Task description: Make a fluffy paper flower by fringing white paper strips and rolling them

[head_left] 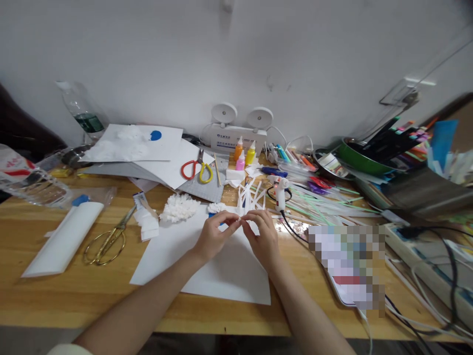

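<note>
Above the white paper sheet [229, 276], my left hand [216, 236] and my right hand [263, 235] meet fingertip to fingertip. Both are closed in a pinch on a small white paper piece [239, 218], mostly hidden by the fingers. Just behind them fans a bunch of cut white paper strips [251, 195]. To the left of my left hand sits a ruffled white paper cluster [180, 208]. A smaller white cluster [216, 208] with blue beneath it lies right behind that hand. Beyond my right hand stands a white hot glue gun [281, 192].
Gold-handled scissors [105, 246] and a rolled white sheet [64, 241] lie at left. Farther back are red-and-yellow-handled scissors [197, 170] and small paint bottles [250, 154]. A phone [347, 271], blurred out, and a power strip [424, 261] with cables occupy the right side.
</note>
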A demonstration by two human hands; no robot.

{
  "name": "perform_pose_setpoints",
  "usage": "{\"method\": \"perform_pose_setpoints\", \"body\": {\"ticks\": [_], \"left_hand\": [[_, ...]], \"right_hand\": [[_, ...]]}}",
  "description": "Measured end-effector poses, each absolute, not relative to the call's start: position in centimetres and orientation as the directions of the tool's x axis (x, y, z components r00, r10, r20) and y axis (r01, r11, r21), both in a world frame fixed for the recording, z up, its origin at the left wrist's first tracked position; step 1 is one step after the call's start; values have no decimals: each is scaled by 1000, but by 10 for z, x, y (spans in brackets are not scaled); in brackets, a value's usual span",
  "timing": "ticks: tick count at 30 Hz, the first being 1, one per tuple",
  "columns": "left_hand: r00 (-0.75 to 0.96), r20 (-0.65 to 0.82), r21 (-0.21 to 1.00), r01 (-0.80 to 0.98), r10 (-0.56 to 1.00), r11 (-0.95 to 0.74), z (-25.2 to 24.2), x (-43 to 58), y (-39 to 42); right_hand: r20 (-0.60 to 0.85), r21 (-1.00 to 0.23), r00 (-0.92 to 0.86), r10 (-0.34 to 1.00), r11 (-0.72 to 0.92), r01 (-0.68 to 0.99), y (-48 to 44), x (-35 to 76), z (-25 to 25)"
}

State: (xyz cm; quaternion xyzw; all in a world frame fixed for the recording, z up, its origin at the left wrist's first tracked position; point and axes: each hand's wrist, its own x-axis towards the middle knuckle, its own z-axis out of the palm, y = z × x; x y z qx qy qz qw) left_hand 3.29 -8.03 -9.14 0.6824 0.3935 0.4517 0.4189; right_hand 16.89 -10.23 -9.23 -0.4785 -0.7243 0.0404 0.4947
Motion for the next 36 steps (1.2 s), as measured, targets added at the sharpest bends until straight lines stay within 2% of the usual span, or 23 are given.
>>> {"method": "perform_pose_setpoints", "body": {"ticks": [2,4,8,10,14,20,27,30,32,33,34,36], "left_hand": [[274,268,938,146,924,-315,-92,33,-80],[265,258,943,138,929,-302,-92,32,-79],[267,247,953,104,932,-283,-91,30,-78],[282,252,954,90,926,-287,-90,28,-78],[299,281,945,78,912,-317,-88,26,-77],[283,374,912,61,883,-405,-86,24,-76],[279,403,881,142,872,-452,-82,19,-73],[290,430,851,186,855,-491,-81,18,-73],[299,460,821,216,836,-529,-80,17,-73],[306,474,805,229,826,-547,-79,16,-73],[315,487,789,240,815,-565,-79,16,-73],[339,509,759,257,791,-598,-77,16,-75]], "right_hand": [[679,-540,-38,734,534,651,-103,170,-91],[672,-577,49,739,481,660,-102,176,-90],[546,-732,459,701,132,669,-89,205,-96],[519,-718,530,670,5,696,-75,222,-103],[491,-616,536,686,-162,771,-45,244,-115],[439,-647,569,695,-195,737,-23,247,-118],[439,-748,526,729,-29,663,-32,250,-91],[373,-840,531,761,34,541,-44,245,-77],[174,-980,498,850,102,169,-56,235,-69],[99,-995,460,882,103,15,-63,228,-67],[55,-991,417,907,102,-91,-70,221,-65],[34,-975,349,936,107,-192,-85,206,-62]]}}
